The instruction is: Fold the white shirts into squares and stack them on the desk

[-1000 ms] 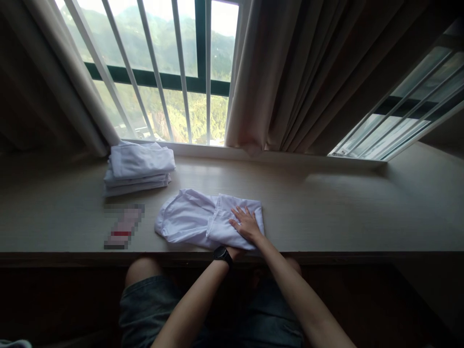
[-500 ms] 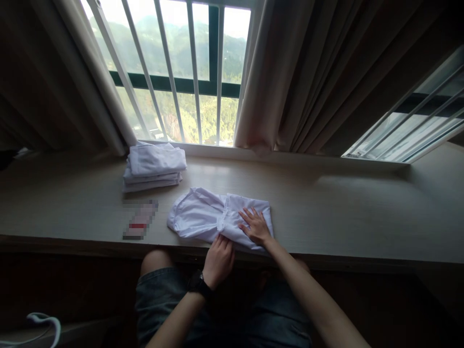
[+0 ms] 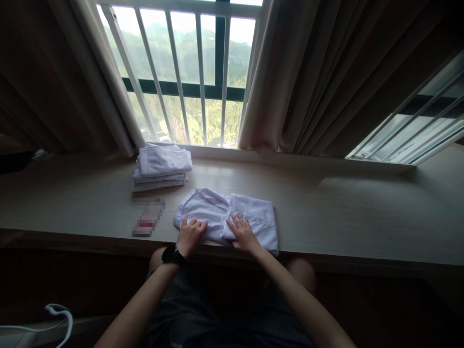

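Observation:
A white cloth garment (image 3: pixel 253 209), partly folded, lies at the front edge of the wooden ledge. Its right part is a neat rectangular fold with a stitched seam; the left part is looser and rounded. My right hand (image 3: pixel 243 236) rests on the fold near its left edge, fingers spread flat. On the loose left part, close to the ledge's front edge, sits my left hand (image 3: pixel 191 238), its fingers apart and slightly bent on the fabric. A black watch (image 3: pixel 172 254) is on the left wrist.
A stack of folded white cloths (image 3: pixel 163 166) stands at the back left by the barred window (image 3: pixel 184 92). A blurred-out flat object (image 3: pixel 148 218) lies left of the garment. Curtains (image 3: pixel 308 77) hang behind the ledge (image 3: pixel 348 217). A white cable (image 3: pixel 60 311) shows at lower left.
My left hand has left the garment's front edge by the seam and moved left onto the loose part. The right hand has slid left along the fold. The view has shifted slightly.

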`<state>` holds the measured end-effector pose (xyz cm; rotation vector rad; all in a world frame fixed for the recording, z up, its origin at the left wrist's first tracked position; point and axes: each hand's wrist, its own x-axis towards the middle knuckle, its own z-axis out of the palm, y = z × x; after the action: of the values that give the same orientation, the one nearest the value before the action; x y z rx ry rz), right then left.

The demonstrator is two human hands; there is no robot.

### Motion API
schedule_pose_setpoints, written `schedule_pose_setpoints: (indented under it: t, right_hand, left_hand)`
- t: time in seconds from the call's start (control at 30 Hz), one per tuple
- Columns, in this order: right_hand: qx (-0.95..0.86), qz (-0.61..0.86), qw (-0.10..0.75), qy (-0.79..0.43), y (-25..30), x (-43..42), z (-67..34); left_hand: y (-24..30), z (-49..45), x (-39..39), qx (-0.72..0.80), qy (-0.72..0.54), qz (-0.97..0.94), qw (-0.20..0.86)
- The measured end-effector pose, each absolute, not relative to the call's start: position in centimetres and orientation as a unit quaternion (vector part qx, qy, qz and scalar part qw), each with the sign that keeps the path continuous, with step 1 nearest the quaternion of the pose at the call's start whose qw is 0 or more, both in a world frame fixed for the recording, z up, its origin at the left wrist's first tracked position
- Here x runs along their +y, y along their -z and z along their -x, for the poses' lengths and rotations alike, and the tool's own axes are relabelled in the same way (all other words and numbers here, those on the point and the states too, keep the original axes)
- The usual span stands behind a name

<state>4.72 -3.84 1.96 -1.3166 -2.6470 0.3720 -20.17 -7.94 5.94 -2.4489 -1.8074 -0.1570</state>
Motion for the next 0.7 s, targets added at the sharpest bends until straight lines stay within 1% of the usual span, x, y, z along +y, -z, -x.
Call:
schedule_pose_setpoints:
  t: [0.1,0.23,0.3,0.37,0.43,0.5,0.53,0.6,0.7]
  right_hand:
    - [-0.886,0.43,0.108,-0.137,-1.3,-3.4,-5.6]
    - [-0.865,0.441,0.188,-0.148,-1.3,-3.6,-7.0]
    - [-0.855,0.453,0.212,-0.138,-1.5,-4.2,-7.2]
    - [-0.861,0.451,0.198,-0.128,-1.6,-4.8,-6.9]
    - [-0.875,0.438,0.158,-0.129,-1.7,-5.2,-6.6]
    - [-0.884,0.425,0.129,-0.144,-2.0,-5.4,-6.2]
    - [-0.884,0.422,0.128,-0.156,-2.2,-5.3,-6.1]
    - [-0.87,0.434,0.159,-0.171,-2.9,-4.9,-5.9]
    - [-0.833,0.486,0.216,-0.149,-3.5,-4.1,-5.5]
  left_hand:
    - [-7.2,21.0,-6.3,-0.597,0.003,0.802,0.029]
    - [-7.0,21.6,-4.1,-0.602,0.006,0.799,0.018]
    - [-6.3,21.8,-3.4,-0.601,0.003,0.799,0.004]
    - [-5.5,22.0,-3.1,-0.598,-0.002,0.802,-0.005]
    - [-4.9,22.3,-3.3,-0.592,-0.001,0.806,0.001]
    - [-4.4,22.9,-3.8,-0.589,0.023,0.808,0.019]
    - [-4.2,23.3,-4.2,-0.592,0.045,0.804,0.032]
    - [-3.6,24.4,-4.8,-0.609,0.099,0.785,0.059]
    - [-2.6,26.2,-5.4,-0.635,0.173,0.748,0.08]
